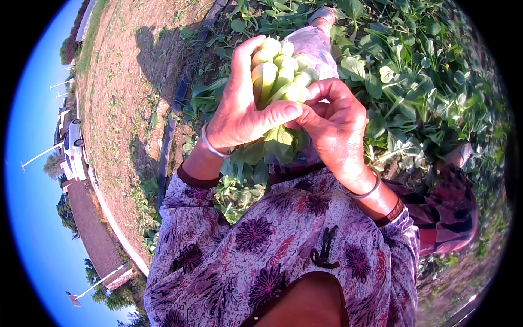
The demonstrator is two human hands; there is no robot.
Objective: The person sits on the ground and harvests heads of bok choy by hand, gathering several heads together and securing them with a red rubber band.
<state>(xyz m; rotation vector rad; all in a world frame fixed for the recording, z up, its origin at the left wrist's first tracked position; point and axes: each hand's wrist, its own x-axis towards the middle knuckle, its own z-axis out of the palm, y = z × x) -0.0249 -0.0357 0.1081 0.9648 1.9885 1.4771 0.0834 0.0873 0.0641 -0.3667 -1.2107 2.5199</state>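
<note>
A bunch of bok choy [282,75] is held up before me, its pale green stalk bases pointing away and its leaves [282,143] hanging toward my body. My left hand [249,96] wraps the bunch from the left, fingers along its far side and thumb across the near side. Close against the right side of the stalks, my right hand [337,118] has its thumb and forefinger pinched together at the bunch. Whatever lies between those two fingertips is hidden by my left thumb. Each wrist wears a metal bangle.
Leafy bok choy plants [392,86] grow densely ahead and to the right. A dark strip or hose [175,102] runs along the bed's left edge, beside bare soil [118,81]. My shoe [322,15] rests among the plants. Far left stand a white car [73,151] and a low wall [92,229].
</note>
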